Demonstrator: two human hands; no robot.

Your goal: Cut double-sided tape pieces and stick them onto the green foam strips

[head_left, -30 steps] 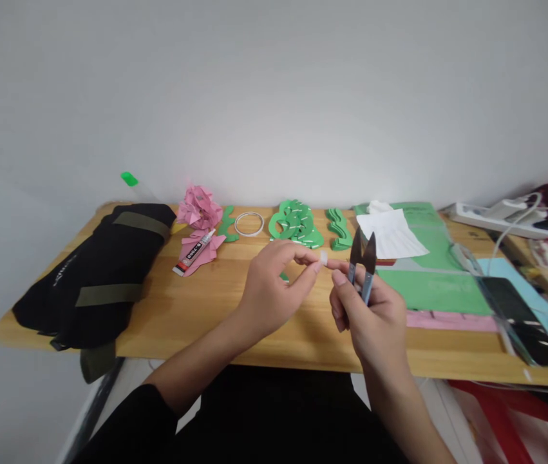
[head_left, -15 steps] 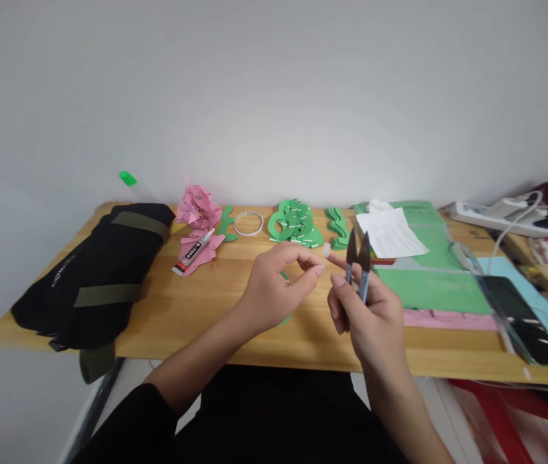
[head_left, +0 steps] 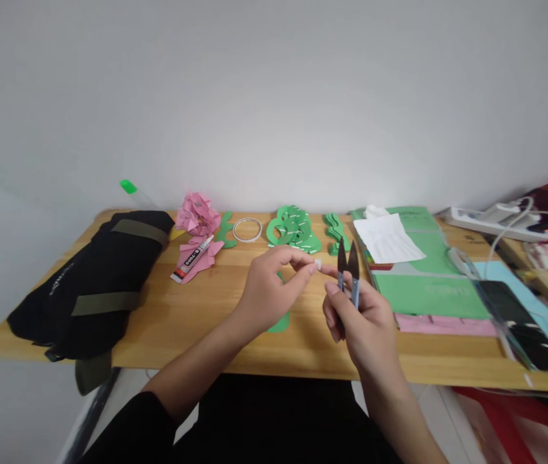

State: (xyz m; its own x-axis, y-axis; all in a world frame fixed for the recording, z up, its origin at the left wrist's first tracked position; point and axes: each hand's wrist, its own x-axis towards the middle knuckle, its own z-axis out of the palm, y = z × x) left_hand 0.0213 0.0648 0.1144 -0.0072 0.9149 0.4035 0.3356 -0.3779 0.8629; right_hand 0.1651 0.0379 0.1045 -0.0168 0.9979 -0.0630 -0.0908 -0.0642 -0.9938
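Note:
My right hand (head_left: 358, 316) is wrapped round a pair of thread snips (head_left: 348, 274), blades pointing up and slightly apart. Its index finger reaches left, and a small white piece (head_left: 317, 264), which looks like tape, is at that fingertip. My left hand (head_left: 274, 283) pinches at this piece with thumb and index finger. Beneath the left hand lies a green paper cutout (head_left: 281, 322), mostly hidden. Further back sit green cutouts with white strips (head_left: 294, 229) and a stack of wavy green cutouts (head_left: 335, 231). A roll of tape (head_left: 247, 230) lies to their left.
Left are a black bag (head_left: 94, 277), crumpled pink paper (head_left: 199, 214) and a glue tube (head_left: 191, 259). Right are green sheets (head_left: 428, 293), a white paper slip (head_left: 389, 238), a phone (head_left: 519, 322) and a power strip (head_left: 496, 222). A wall rises behind the table.
My hands have come together, so the left fingertips now meet the white piece at the right index finger. The right hand, with the snips, has shifted slightly left and down.

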